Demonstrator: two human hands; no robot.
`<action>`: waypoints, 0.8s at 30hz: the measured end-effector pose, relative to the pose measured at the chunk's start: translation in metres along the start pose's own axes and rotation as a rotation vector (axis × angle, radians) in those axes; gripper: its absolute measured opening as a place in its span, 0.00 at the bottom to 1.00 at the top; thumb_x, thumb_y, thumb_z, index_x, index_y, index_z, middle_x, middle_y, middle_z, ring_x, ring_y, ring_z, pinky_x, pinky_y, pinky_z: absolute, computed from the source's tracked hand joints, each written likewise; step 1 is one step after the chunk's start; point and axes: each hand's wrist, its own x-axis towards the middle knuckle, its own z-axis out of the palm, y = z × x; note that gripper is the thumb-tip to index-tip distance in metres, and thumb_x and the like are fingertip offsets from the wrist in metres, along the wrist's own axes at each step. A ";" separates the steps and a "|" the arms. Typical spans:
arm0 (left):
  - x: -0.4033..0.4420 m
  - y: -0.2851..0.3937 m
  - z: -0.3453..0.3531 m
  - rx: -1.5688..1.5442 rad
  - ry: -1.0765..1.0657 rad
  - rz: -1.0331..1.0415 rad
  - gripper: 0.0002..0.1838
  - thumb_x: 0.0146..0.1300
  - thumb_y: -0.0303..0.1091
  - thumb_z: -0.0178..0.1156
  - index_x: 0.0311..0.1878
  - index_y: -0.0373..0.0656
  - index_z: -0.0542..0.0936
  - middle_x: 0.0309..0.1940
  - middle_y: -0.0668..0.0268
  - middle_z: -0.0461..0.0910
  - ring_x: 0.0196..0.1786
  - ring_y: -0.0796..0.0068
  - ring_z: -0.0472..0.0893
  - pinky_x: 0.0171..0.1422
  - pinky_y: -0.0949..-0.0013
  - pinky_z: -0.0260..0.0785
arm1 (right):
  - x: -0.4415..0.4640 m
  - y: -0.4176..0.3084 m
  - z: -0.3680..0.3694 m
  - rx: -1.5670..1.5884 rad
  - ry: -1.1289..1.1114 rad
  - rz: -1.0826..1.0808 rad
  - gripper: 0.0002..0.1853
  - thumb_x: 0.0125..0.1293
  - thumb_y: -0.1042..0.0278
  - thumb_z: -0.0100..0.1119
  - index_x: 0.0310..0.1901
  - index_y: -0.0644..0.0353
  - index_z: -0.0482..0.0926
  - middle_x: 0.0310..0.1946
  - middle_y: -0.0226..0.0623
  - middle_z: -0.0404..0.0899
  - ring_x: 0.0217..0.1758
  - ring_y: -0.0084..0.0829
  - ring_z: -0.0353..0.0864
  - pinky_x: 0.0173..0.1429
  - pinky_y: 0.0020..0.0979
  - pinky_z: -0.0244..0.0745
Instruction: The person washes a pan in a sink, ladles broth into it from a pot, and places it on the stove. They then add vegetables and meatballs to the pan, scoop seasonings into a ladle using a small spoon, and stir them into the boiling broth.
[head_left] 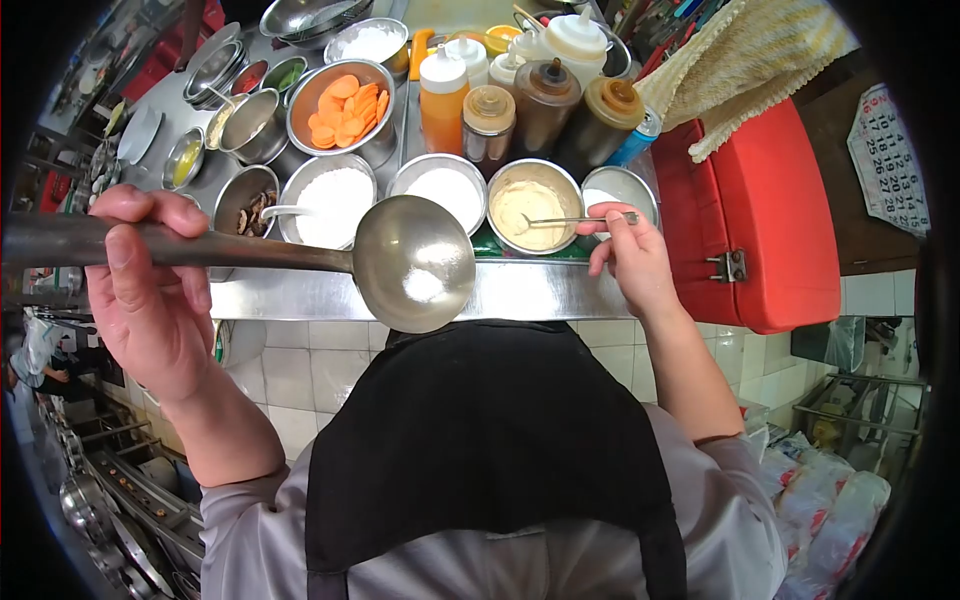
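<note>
My left hand (150, 290) is closed round the long handle of a metal ladle (415, 262), whose bowl hangs over the counter's front edge. On the right, my right hand (630, 255) pinches the handle of a small metal spoon (575, 219). The spoon's tip rests in a pale beige paste (530, 205) inside a round metal bowl. Beside it stand a bowl of white powder (440, 195) and, further left, another white-filled bowl (332, 203) with a white spoon. A metal container (622, 185) with white contents is partly behind my right hand.
Sauce bottles (545, 95) stand behind the bowls. Sliced carrots (348, 108) fill a bowl at the back left, near a bowl of dark brown pieces (258, 208). A red cooler box (760, 220) with a yellowish towel (750, 65) borders the right side.
</note>
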 end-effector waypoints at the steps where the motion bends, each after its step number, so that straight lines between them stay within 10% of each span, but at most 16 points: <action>1: 0.000 0.000 0.000 -0.002 0.009 -0.004 0.16 0.77 0.40 0.45 0.53 0.35 0.70 0.38 0.52 0.78 0.18 0.88 0.61 0.21 0.86 0.52 | -0.001 -0.002 -0.002 0.024 0.022 0.017 0.14 0.77 0.65 0.41 0.50 0.64 0.74 0.40 0.41 0.82 0.21 0.21 0.74 0.29 0.22 0.72; 13: 0.008 -0.009 0.021 -0.035 0.034 -0.025 0.13 0.75 0.37 0.49 0.51 0.36 0.73 0.35 0.55 0.80 0.19 0.89 0.65 0.21 0.87 0.55 | -0.021 -0.039 -0.026 0.180 0.027 -0.011 0.13 0.76 0.63 0.41 0.49 0.62 0.74 0.40 0.43 0.83 0.21 0.21 0.78 0.18 0.18 0.55; 24: 0.013 -0.012 0.029 -0.056 0.039 -0.023 0.12 0.75 0.37 0.50 0.50 0.36 0.73 0.34 0.57 0.80 0.18 0.88 0.65 0.20 0.85 0.54 | -0.035 -0.070 -0.028 0.061 0.024 -0.464 0.14 0.77 0.65 0.42 0.52 0.65 0.74 0.40 0.41 0.83 0.28 0.19 0.78 0.28 0.17 0.64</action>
